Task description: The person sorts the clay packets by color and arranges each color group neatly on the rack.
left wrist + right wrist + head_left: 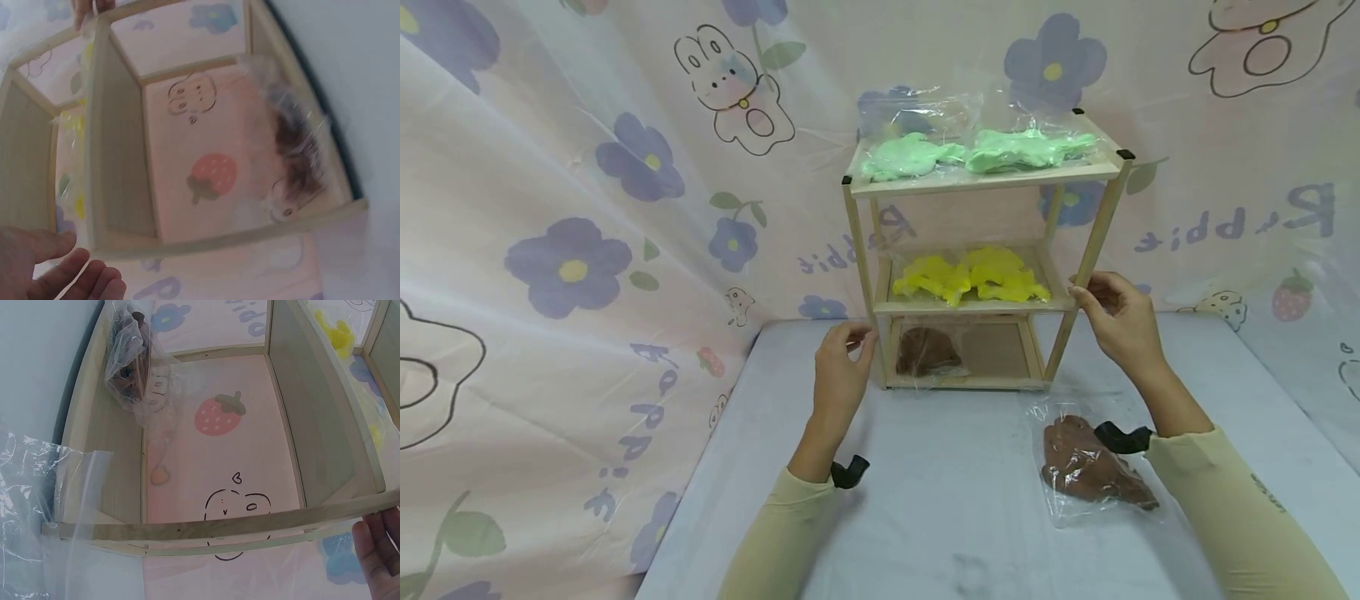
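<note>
A three-tier wooden shelf (985,307) stands on the table. My right hand (1122,323) pinches its right front post by the middle tier; those fingertips (374,550) meet the wood in the right wrist view. Beside the left front post is my left hand (842,371), its fingers loosely bent with nothing between them. Two bags with light green contents (913,156) lie on the top tier. Yellow bagged pieces (1000,273) are on the middle one. A bag with a brown piece (927,350) sits at the left of the bottom tier.
Another clear bag with a brown piece (1093,467) lies on the white table (940,492), right of centre, partly behind the right wrist's black strap (1123,437). A printed curtain (572,208) with flowers and rabbits hangs behind the shelf and along the left.
</note>
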Demonstrator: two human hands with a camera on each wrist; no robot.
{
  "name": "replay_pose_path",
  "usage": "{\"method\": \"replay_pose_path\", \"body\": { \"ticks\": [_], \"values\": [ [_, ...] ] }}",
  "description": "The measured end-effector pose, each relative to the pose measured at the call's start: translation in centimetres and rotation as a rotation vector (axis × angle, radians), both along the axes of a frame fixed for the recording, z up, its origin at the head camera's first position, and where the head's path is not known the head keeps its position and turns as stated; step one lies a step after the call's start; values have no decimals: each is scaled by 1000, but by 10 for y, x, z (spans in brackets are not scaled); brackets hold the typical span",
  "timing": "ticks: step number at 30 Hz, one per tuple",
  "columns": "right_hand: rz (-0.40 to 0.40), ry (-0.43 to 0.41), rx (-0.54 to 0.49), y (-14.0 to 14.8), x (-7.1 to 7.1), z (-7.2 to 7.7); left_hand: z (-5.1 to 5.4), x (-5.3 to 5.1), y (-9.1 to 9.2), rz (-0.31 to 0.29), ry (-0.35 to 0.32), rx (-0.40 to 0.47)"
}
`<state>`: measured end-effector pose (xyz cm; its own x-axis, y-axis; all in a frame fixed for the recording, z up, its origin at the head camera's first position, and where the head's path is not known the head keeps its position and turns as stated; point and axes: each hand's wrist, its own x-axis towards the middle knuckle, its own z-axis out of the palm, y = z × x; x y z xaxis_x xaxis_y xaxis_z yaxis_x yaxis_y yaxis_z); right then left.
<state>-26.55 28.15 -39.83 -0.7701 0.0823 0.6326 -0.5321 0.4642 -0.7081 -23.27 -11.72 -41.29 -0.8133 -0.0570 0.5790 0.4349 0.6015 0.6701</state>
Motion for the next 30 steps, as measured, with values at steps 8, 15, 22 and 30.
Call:
{"method": "replay_pose_path", "body": {
  "ticks": [8,15,22,30],
  "values": [
    [-4,0,0,1,0,0,20,-13,-7,-31,23,56],
    [-2,1,-4,0,1,1,34,-30,-7,-68,48,72],
    [16,17,-13,-2,0,0,37,-44,-5,-93,5,107],
    [2,36,-24,-4,-2,-2,36,-53,-3,-106,-42,114]
  ]
}}
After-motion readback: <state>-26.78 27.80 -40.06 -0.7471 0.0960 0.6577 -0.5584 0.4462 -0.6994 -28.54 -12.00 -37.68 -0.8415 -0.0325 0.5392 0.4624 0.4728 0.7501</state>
